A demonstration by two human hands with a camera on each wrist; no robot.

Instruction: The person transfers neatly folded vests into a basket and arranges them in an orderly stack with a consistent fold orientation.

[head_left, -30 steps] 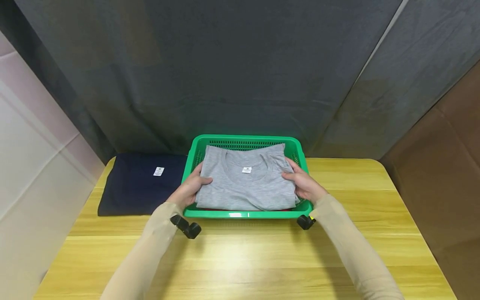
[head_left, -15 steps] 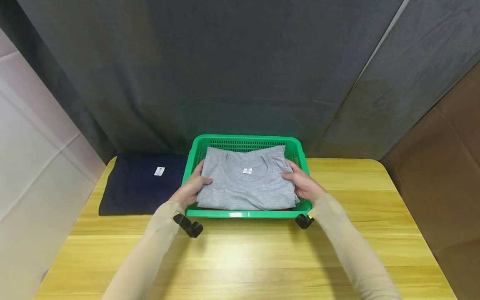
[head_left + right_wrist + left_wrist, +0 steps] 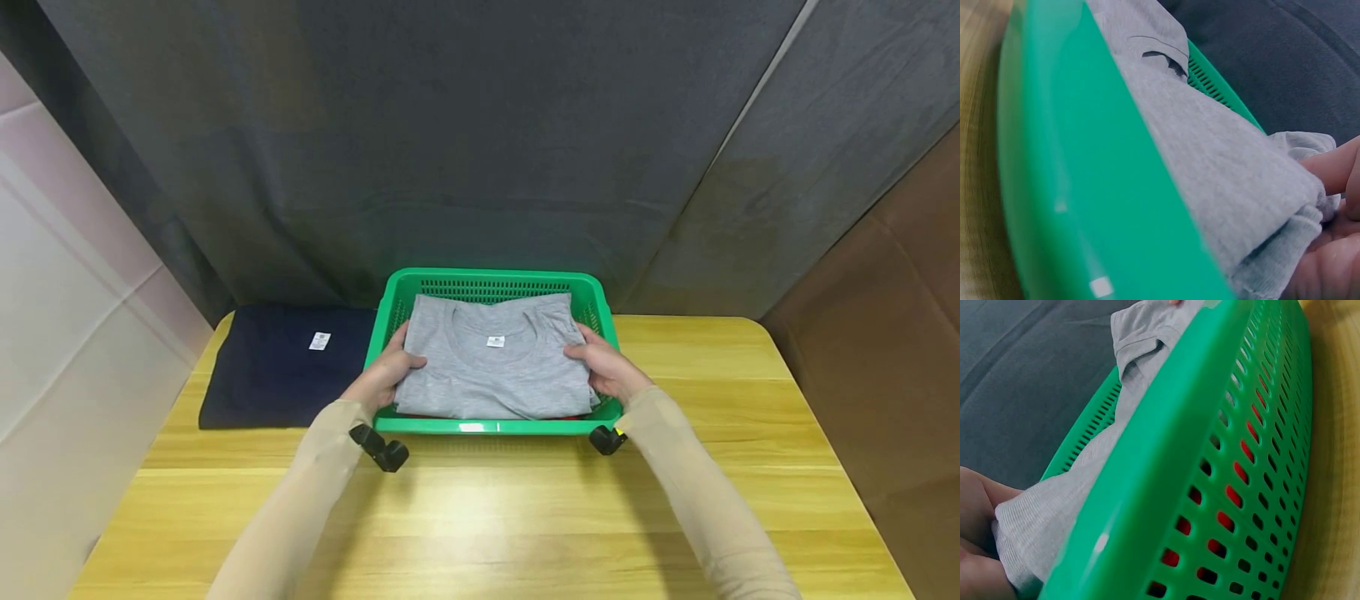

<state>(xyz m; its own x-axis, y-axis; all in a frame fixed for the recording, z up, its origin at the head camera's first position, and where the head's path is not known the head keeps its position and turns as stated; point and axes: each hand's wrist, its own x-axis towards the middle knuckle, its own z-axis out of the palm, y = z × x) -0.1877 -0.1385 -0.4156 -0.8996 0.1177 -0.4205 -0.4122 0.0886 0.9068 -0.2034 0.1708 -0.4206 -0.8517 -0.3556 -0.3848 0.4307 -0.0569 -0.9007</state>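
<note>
A folded grey T-shirt (image 3: 495, 375) with a white neck label lies in a green plastic basket (image 3: 495, 427), spanning most of its width. My left hand (image 3: 386, 373) grips the shirt's left side, thumb on top. On the opposite side my right hand (image 3: 609, 367) pinches its edge, thumb above and fingers beneath. In the right wrist view the shirt's folded layers (image 3: 1279, 250) bunch between thumb and fingers. The left wrist view has the left fingers (image 3: 979, 575) at the shirt's corner. Red cloth (image 3: 1234, 495) shows through the basket's holes, under the grey shirt.
A folded navy garment (image 3: 277, 375) with a white label lies on the wooden table (image 3: 480, 517), against the basket's left side. Behind the table hangs a dark grey curtain (image 3: 480, 150). A white panel stands at left, a brown one at right.
The grey shirt's far edge sits slightly lower in the basket than before. Both hands keep their hold on its sides with hardly any movement.
</note>
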